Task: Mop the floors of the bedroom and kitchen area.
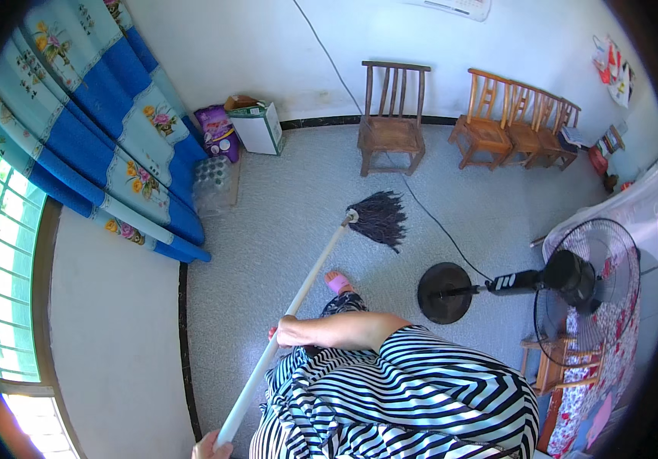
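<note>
A mop with dark grey-black strands [381, 220] rests its head on the grey floor, its long pale handle [298, 294] slanting down to the lower left. My right hand [287, 332] is wrapped round the middle of that handle, with the forearm crossing in front of my striped shirt. Lower down, at the lower edge, my left hand [210, 445] grips the handle near its top end and is partly cut off. One foot in a pink slipper [337, 281] stands just below the mop head.
A standing fan [570, 279] with a round black base [444, 293] is on the right, its cord trailing across the floor. A wooden chair [391, 138] and a row of chairs [516, 126] line the far wall. Boxes [258, 128] and bags stand by the blue curtain [115, 130].
</note>
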Action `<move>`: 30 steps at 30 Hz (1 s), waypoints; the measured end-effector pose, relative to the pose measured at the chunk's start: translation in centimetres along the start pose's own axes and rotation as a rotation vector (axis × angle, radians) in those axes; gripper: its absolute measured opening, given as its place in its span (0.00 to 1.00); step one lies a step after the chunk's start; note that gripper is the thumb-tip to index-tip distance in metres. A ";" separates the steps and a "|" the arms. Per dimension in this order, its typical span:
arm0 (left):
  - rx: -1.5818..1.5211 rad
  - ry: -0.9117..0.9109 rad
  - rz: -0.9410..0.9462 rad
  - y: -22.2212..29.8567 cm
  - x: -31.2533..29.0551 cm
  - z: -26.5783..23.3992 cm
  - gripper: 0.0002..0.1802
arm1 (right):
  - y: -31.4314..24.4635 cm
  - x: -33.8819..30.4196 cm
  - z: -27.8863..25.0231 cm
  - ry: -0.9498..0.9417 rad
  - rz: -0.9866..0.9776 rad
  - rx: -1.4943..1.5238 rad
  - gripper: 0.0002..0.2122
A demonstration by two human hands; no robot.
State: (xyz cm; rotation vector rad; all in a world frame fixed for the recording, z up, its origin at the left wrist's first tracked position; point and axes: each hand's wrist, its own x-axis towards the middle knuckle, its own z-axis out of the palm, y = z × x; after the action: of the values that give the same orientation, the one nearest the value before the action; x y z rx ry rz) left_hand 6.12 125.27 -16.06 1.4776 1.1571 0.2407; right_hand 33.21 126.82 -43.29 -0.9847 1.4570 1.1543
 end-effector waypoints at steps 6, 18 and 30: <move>-0.151 -0.141 -0.378 3.6 4.5 4.9 0.14 | -5.3 -1.2 3.0 0.005 -0.005 -0.147 0.14; 0.295 -0.332 0.025 7.6 23.2 18.8 0.20 | -27.4 -0.2 11.3 -0.348 -0.169 0.049 0.13; 0.033 -0.641 -0.359 12.2 40.3 33.5 0.21 | -35.1 -3.9 14.9 -0.314 -0.594 -0.136 0.06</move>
State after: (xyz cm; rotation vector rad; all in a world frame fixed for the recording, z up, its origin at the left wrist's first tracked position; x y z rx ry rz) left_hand 55.73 136.27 -33.75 1.2110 0.8712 -0.4725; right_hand 70.76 133.87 -46.16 -1.1663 0.7659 0.9163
